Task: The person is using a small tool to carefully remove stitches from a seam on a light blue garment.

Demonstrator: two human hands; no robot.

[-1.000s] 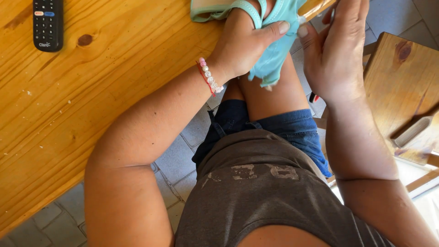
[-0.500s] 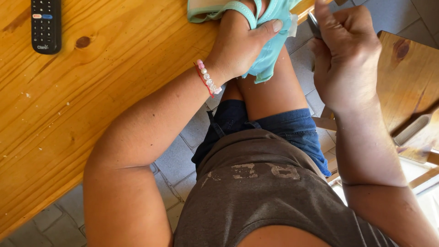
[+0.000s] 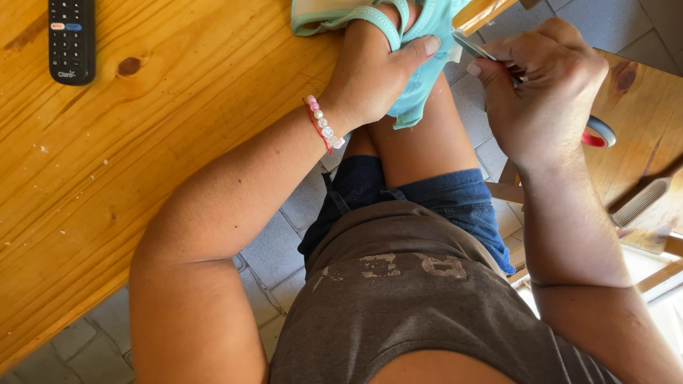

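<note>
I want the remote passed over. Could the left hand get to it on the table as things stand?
Probably, but not at once: the left hand is gripping the turquoise cloth. The remote lies on the same wooden table, with bare tabletop between them.

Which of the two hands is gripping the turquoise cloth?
The left hand, the one with the beaded bracelet, grips the turquoise cloth; the right hand holds scissors instead.

The left forearm slants up from the lower left, wrist straight, to the left hand [image 3: 377, 75], which curls downward with its thumb stretched out to the right. The right forearm rises along the right edge of the view (elbow out of sight); the right hand [image 3: 537, 92] is closed into a loose fist, knuckles up.
</note>
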